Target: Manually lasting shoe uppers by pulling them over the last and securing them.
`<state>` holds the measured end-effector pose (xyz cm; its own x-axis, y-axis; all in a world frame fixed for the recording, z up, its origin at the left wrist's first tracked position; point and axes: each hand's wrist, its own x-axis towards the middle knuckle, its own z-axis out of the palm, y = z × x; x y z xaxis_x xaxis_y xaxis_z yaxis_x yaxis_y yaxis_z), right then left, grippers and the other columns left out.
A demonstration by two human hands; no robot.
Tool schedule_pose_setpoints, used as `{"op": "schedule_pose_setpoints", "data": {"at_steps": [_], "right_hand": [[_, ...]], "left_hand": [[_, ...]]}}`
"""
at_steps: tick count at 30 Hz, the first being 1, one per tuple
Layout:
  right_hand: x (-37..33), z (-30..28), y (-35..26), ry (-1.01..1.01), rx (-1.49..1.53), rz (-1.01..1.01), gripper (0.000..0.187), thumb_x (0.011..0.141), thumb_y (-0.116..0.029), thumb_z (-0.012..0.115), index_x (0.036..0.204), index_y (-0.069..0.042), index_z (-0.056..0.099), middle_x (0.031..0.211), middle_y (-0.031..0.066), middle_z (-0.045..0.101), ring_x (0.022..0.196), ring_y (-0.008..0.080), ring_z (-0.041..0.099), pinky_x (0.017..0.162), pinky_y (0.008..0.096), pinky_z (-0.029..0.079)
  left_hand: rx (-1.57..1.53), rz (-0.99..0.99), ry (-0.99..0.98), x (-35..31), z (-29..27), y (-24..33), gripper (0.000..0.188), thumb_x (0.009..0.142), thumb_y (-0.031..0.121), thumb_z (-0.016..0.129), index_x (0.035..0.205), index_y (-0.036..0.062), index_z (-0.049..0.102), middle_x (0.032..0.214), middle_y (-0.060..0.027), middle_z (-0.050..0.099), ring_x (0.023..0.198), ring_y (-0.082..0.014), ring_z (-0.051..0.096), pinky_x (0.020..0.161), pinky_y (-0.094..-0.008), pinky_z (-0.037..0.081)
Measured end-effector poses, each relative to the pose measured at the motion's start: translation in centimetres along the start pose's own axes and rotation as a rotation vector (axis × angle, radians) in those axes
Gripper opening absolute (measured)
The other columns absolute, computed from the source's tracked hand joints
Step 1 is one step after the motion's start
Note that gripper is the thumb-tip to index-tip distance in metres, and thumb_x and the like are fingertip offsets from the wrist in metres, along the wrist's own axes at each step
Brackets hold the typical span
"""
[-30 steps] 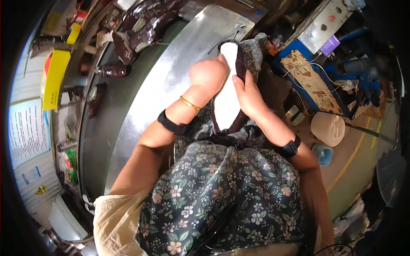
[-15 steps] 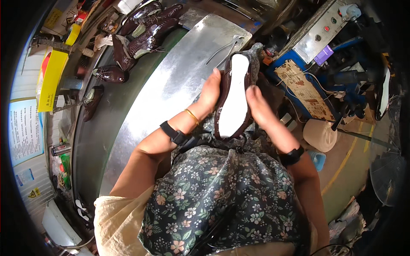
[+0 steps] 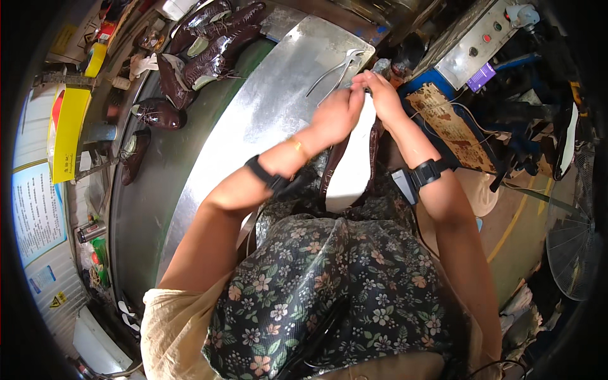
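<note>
Head view, upturned shoe [image 3: 353, 158], long axis forward, slightly rightward

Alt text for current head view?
A person's left hand and right hand close together at the far end of a dark, white-soled shoe, turned sole up by a floral apron. Pliers lie on a metal sheet; more shoes lie to the left.

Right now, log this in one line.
dark shoe: white sole up; left hand, right hand: at its far end; pliers: on metal sheet
</note>
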<state>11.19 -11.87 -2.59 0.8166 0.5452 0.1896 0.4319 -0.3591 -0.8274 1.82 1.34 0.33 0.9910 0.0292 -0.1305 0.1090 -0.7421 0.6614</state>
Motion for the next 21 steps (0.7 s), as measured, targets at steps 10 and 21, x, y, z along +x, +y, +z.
{"op": "schedule_pose_setpoints", "data": {"at_steps": [10, 21], "right_hand": [[1.4, -3.8, -4.2, -0.297, 0.567, 0.188, 0.060, 0.101, -0.052, 0.037, 0.128, -0.002, 0.056, 0.115, 0.0053, 0.062, 0.102, 0.0156, 0.058, 0.090, 0.0287, 0.047], [-6.9, -52.5, 5.1, 0.321, -1.647, 0.715, 0.089, 0.078, -0.054, 0.072, 0.143, -0.002, 0.040, 0.135, 0.0228, 0.052, 0.124, 0.0317, 0.052, 0.102, 0.0382, 0.041]], "left_hand": [[-1.574, -0.308, -0.253, -10.0, -0.9, -2.2, 0.073, 0.083, 0.002, 0.069, 0.145, -0.0002, 0.032, 0.124, -0.0162, 0.060, 0.109, -0.0258, 0.062, 0.096, -0.0386, 0.050], [0.247, 0.110, 0.414, -12.5, -4.3, -7.2, 0.058, 0.073, 0.012, 0.075, 0.128, 0.0088, 0.057, 0.141, -0.0209, 0.046, 0.129, -0.0351, 0.045, 0.110, -0.0500, 0.033]]}}
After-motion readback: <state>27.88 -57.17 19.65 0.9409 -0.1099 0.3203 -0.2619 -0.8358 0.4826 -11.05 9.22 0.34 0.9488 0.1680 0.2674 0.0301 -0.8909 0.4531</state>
